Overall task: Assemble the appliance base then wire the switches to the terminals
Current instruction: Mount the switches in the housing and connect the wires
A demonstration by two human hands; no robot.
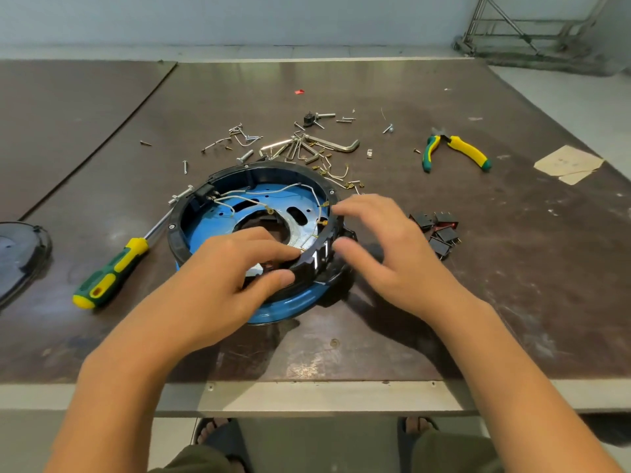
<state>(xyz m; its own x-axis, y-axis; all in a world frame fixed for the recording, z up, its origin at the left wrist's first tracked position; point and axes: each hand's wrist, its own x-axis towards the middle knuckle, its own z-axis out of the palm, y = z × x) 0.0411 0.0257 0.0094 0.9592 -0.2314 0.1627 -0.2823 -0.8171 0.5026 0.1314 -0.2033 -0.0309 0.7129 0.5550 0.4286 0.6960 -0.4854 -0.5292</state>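
Note:
The round appliance base (pixel 218 233) is a blue plate inside a black ring (pixel 177 233) and lies in the middle of the table. White wires (pixel 273 192) run across it from a black switch (pixel 205 194) at its left rim to brass terminals on the right. My left hand (pixel 222 271) grips the ring's near right part, fingers inside and thumb outside. My right hand (pixel 392 247) spreads beside the right rim, with the index fingertip and thumb at the ring and nothing held. Several loose black switches (pixel 440 233) lie to the right.
A green-yellow screwdriver (pixel 109 274) lies left of the base, partly under it. Screws, hex keys and brass clips (pixel 300 145) are scattered behind it. Pliers (pixel 457 150) and a cardboard scrap (pixel 568 163) lie far right. A dark lid (pixel 20 254) sits at the left edge.

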